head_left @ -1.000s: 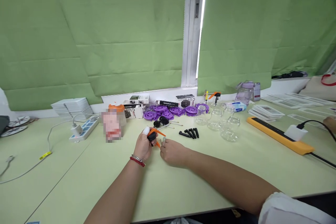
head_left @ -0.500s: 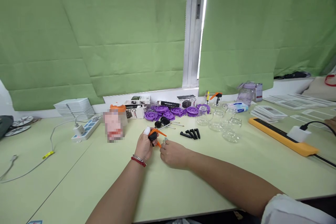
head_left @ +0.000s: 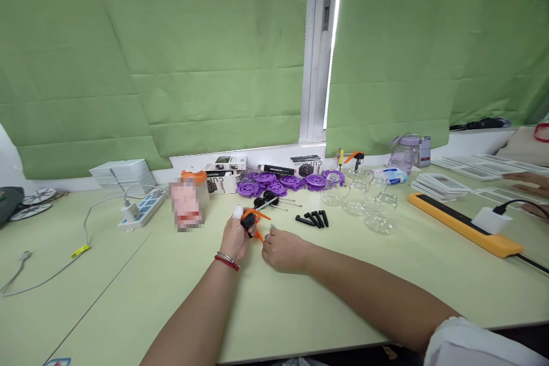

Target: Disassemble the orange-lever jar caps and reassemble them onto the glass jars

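Observation:
My left hand (head_left: 235,240), its thumb tip covered in white, grips a black and orange plastic part (head_left: 247,221) just above the table. Thin orange arms stick out from it toward the right. My right hand (head_left: 286,250) is closed in a pinch at the lower orange arm; a small metallic tip shows above its fingers, and the rest is hidden. Black round pieces with metal rods (head_left: 271,198) lie just beyond. Several black handle-like pieces (head_left: 317,219) are to the right.
Purple plastic discs (head_left: 291,182) and printed boxes (head_left: 306,164) line the wall. Several clear glass vessels (head_left: 379,222) stand right of centre. A yellow power strip (head_left: 463,225) and a white one (head_left: 143,210) flank the work area. Another person's hand (head_left: 529,179) reaches over cards at far right.
The part in my left hand has turned slightly, and a light rod now shows above it. My right hand stays almost still. The other person's hand has come further into view.

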A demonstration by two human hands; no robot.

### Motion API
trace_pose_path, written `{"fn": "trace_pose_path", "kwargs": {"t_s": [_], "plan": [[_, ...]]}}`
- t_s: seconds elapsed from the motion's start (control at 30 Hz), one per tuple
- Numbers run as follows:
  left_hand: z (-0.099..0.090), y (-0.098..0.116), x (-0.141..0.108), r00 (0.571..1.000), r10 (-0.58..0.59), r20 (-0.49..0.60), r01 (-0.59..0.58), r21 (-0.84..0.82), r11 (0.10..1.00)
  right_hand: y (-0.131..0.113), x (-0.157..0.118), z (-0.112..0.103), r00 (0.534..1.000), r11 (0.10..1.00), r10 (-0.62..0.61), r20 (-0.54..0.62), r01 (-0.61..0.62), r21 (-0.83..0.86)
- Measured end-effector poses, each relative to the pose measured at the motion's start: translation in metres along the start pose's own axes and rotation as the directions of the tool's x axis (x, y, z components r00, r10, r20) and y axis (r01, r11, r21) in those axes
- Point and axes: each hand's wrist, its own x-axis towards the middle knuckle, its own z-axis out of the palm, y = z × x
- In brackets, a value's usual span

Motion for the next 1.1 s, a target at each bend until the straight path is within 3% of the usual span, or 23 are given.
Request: {"fn": "trace_pose_path", "kwargs": {"t_s": [0.33, 0.47, 0.53, 0.6, 0.63, 0.7, 0.8, 0.87, 0.9, 0.97, 1.1], "plan": [[-0.007, -0.005, 0.005, 1.0, -0.003, 0.014, 0.003, -0.012, 1.0, 0.002, 0.0, 0.003, 0.998, 0.999, -0.033, -0.045, 0.032, -0.03], [-0.007, -0.008, 0.006, 1.0, -0.01, 0.015, 0.01, -0.014, 1.0, 0.004, -0.005, 0.004, 0.981, 0.997, -0.032, -0.192, 0.019, -0.073], [-0.006, -0.009, 0.006, 0.999, -0.017, 0.034, 0.018, -0.018, 1.0, 0.006, -0.008, -0.001, 0.95, 0.998, -0.001, -0.311, -0.017, -0.055], [-0.004, -0.011, 0.004, 0.997, -0.04, 0.058, 0.042, -0.021, 0.999, 0.009, -0.01, -0.013, 0.879, 0.994, 0.113, -0.464, -0.1, 0.052], [-0.002, -0.011, 0.002, 0.996, -0.058, 0.074, 0.059, -0.018, 0.998, 0.01, -0.011, -0.02, 0.816, 0.975, 0.216, -0.536, -0.157, 0.154], [0.004, -0.012, -0.003, 0.989, -0.095, 0.111, 0.096, -0.001, 0.995, 0.014, -0.013, -0.033, 0.634, 0.868, 0.478, -0.608, -0.235, 0.438], [0.013, -0.013, -0.012, 0.966, -0.162, 0.2, 0.156, 0.044, 0.987, 0.019, -0.015, -0.045, 0.32, 0.527, 0.83, -0.456, -0.184, 0.83], [0.017, -0.015, -0.018, 0.943, -0.205, 0.261, 0.192, 0.073, 0.979, 0.022, -0.015, -0.043, 0.202, 0.297, 0.94, -0.275, -0.091, 0.95], [0.019, -0.016, -0.02, 0.931, -0.223, 0.289, 0.206, 0.088, 0.975, 0.023, -0.014, -0.04, 0.183, 0.207, 0.964, -0.195, -0.052, 0.977], [0.021, -0.017, -0.023, 0.911, -0.256, 0.324, 0.228, 0.121, 0.966, 0.025, -0.013, -0.033, 0.195, 0.08, 0.978, -0.08, 0.011, 0.997], [0.022, -0.017, -0.026, 0.886, -0.313, 0.342, 0.268, 0.173, 0.948, 0.026, -0.012, -0.025, 0.234, -0.037, 0.972, 0.016, 0.084, 0.996]]}}
